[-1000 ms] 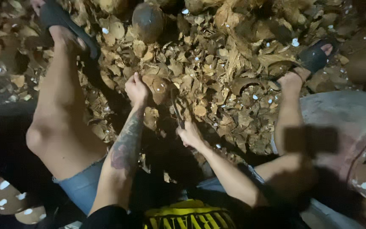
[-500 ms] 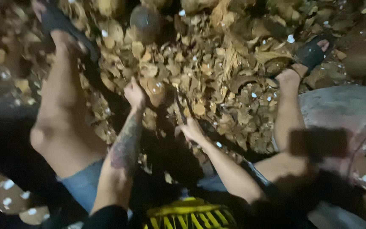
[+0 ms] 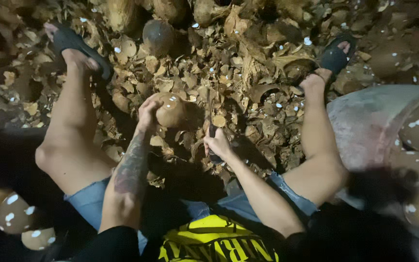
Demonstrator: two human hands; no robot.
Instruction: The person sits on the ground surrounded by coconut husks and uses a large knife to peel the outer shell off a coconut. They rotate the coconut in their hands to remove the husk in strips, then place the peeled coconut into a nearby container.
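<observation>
I see left hand clamped on brown coconut, mid-peel. Right hand fisted round knife just right of nut. Peeled, white-flecked nuts in tub far right; shell chips behind the nut.

We see no packages, labels, signs or screens anywhere in this view. The only thing bearing print is the yellow patch on the shirt at the bottom edge, between the two forearms: a bright yellow panel with bold black lettering on dark cloth, seen upside down from above and cut off by the picture's lower border. Its top edge curves in an arc, with a thin black line following it. Part of it lies in shadow, so we cannot tell its full shape.
</observation>
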